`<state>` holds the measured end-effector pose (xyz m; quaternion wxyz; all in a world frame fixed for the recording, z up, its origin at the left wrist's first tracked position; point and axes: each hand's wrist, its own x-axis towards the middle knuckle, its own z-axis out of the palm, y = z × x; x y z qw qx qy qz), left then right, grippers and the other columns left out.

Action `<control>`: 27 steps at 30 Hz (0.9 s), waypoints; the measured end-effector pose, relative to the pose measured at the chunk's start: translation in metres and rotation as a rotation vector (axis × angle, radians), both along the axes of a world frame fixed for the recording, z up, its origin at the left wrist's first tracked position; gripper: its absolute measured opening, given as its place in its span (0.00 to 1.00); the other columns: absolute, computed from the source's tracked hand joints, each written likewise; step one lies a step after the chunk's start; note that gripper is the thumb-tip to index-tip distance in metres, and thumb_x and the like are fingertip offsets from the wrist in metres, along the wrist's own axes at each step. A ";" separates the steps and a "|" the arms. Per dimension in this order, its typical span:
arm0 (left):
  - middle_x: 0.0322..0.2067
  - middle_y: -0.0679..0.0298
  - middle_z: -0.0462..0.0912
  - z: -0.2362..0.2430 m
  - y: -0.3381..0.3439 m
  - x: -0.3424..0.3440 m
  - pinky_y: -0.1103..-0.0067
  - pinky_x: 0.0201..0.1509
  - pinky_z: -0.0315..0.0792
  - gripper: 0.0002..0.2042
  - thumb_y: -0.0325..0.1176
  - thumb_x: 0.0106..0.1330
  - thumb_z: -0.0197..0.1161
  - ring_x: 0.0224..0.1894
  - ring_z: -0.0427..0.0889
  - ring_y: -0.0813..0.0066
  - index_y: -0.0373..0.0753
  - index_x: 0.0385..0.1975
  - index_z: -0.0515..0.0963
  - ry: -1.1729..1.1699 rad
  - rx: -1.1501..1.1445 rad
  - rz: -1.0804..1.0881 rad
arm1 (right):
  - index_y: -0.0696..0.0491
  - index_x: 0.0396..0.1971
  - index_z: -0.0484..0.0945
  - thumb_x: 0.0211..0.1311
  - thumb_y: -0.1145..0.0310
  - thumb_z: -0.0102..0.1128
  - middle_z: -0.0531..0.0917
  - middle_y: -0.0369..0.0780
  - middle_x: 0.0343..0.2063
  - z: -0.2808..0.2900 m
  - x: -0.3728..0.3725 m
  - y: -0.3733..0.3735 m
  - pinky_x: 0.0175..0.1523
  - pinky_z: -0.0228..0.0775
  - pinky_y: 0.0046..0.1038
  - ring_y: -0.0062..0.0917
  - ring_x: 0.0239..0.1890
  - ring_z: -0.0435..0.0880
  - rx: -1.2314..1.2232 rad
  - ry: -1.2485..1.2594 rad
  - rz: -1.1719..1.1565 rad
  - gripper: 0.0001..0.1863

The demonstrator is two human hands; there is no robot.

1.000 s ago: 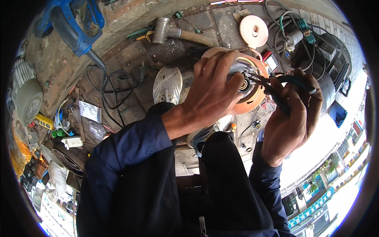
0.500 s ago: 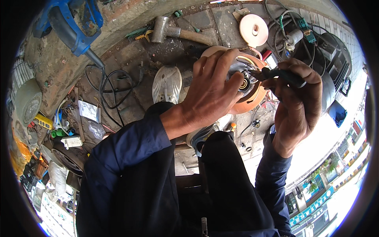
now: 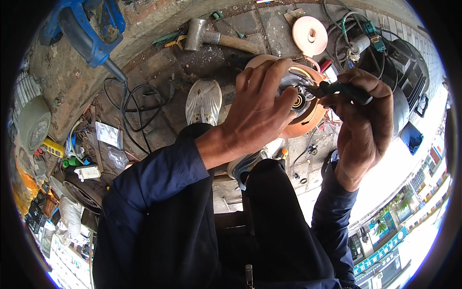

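Found pliers (image 3: 332, 88) gripped in right hand (image 3: 363, 115), long axis running leftward, nose at the upper right of the dark hub (image 3: 299, 102) inside the round orange housing (image 3: 313, 118). Observed left hand (image 3: 262, 103) nearer the hub, clasping the housing's left side, thumb just beside it. Cannot confirm nose-to-hub contact.

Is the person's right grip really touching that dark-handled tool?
Touching. The head view shows the right grip closed on the dark-handled tool, with no gap between them.
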<state>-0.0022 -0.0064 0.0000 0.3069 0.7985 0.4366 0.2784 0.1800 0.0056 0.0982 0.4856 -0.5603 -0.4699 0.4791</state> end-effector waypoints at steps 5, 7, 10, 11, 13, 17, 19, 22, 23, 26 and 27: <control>0.71 0.48 0.66 0.001 0.001 -0.001 0.51 0.67 0.60 0.25 0.37 0.53 0.85 0.71 0.68 0.47 0.39 0.48 0.80 0.002 -0.016 -0.008 | 0.65 0.57 0.75 0.66 0.85 0.52 0.82 0.51 0.55 0.003 -0.002 0.002 0.54 0.87 0.35 0.33 0.51 0.87 0.023 0.060 0.008 0.19; 0.71 0.49 0.66 0.002 0.001 -0.001 0.51 0.67 0.60 0.25 0.37 0.52 0.85 0.71 0.68 0.47 0.39 0.48 0.79 0.004 -0.018 -0.009 | 0.64 0.56 0.76 0.65 0.86 0.52 0.82 0.49 0.55 0.004 -0.003 0.003 0.54 0.86 0.34 0.31 0.52 0.86 0.021 0.101 0.013 0.19; 0.71 0.49 0.65 0.001 0.001 -0.001 0.51 0.67 0.60 0.26 0.36 0.52 0.85 0.70 0.68 0.47 0.39 0.48 0.79 -0.001 -0.019 -0.009 | 0.64 0.56 0.76 0.65 0.85 0.51 0.82 0.49 0.54 0.004 -0.004 0.004 0.54 0.86 0.33 0.30 0.51 0.86 -0.009 0.080 0.021 0.19; 0.71 0.49 0.65 0.001 0.002 -0.001 0.51 0.67 0.60 0.26 0.36 0.52 0.85 0.70 0.68 0.47 0.39 0.48 0.79 -0.003 -0.019 -0.009 | 0.64 0.56 0.76 0.65 0.85 0.51 0.82 0.49 0.54 0.004 -0.005 0.004 0.54 0.86 0.33 0.30 0.51 0.86 -0.013 0.071 0.018 0.19; 0.71 0.49 0.65 0.001 0.001 -0.001 0.51 0.67 0.60 0.26 0.37 0.52 0.85 0.71 0.68 0.47 0.39 0.48 0.80 0.000 -0.019 -0.007 | 0.65 0.56 0.76 0.65 0.85 0.50 0.82 0.49 0.54 0.004 -0.005 0.004 0.54 0.86 0.33 0.30 0.51 0.85 -0.006 0.051 0.011 0.19; 0.71 0.48 0.65 0.001 0.001 0.000 0.51 0.68 0.60 0.26 0.37 0.53 0.85 0.71 0.68 0.46 0.39 0.49 0.80 0.001 -0.017 -0.007 | 0.65 0.56 0.76 0.65 0.85 0.50 0.82 0.48 0.55 0.005 -0.006 0.004 0.53 0.86 0.33 0.30 0.51 0.85 0.009 0.039 0.008 0.19; 0.71 0.48 0.65 0.001 0.000 0.000 0.51 0.68 0.60 0.26 0.37 0.53 0.85 0.71 0.68 0.46 0.39 0.49 0.80 0.001 -0.015 -0.005 | 0.65 0.56 0.76 0.66 0.85 0.50 0.82 0.48 0.54 0.005 -0.006 0.005 0.53 0.86 0.33 0.30 0.50 0.85 0.009 0.042 0.008 0.19; 0.71 0.48 0.66 0.001 0.000 0.000 0.51 0.68 0.60 0.26 0.37 0.53 0.85 0.71 0.68 0.46 0.39 0.50 0.80 0.003 -0.018 -0.008 | 0.64 0.55 0.75 0.66 0.85 0.50 0.82 0.48 0.53 0.004 -0.006 0.006 0.52 0.86 0.32 0.30 0.49 0.86 0.014 0.050 0.016 0.18; 0.71 0.48 0.66 0.001 0.000 0.000 0.50 0.68 0.60 0.26 0.37 0.53 0.84 0.71 0.68 0.46 0.39 0.50 0.80 0.004 -0.020 -0.010 | 0.64 0.55 0.75 0.66 0.86 0.50 0.82 0.48 0.53 0.003 -0.006 0.007 0.52 0.86 0.32 0.29 0.49 0.86 0.013 0.060 0.030 0.18; 0.71 0.48 0.66 0.002 0.000 -0.001 0.50 0.68 0.60 0.26 0.37 0.53 0.84 0.71 0.68 0.46 0.39 0.50 0.80 0.000 -0.020 -0.010 | 0.64 0.54 0.75 0.67 0.86 0.50 0.82 0.48 0.51 0.001 -0.003 0.009 0.51 0.85 0.31 0.28 0.47 0.86 0.036 0.075 0.068 0.17; 0.71 0.48 0.66 0.002 0.000 -0.001 0.50 0.68 0.60 0.26 0.37 0.53 0.84 0.71 0.68 0.46 0.39 0.50 0.80 0.001 -0.021 -0.010 | 0.63 0.54 0.75 0.67 0.86 0.50 0.82 0.47 0.51 0.000 -0.002 0.010 0.51 0.85 0.31 0.28 0.47 0.86 0.048 0.077 0.081 0.17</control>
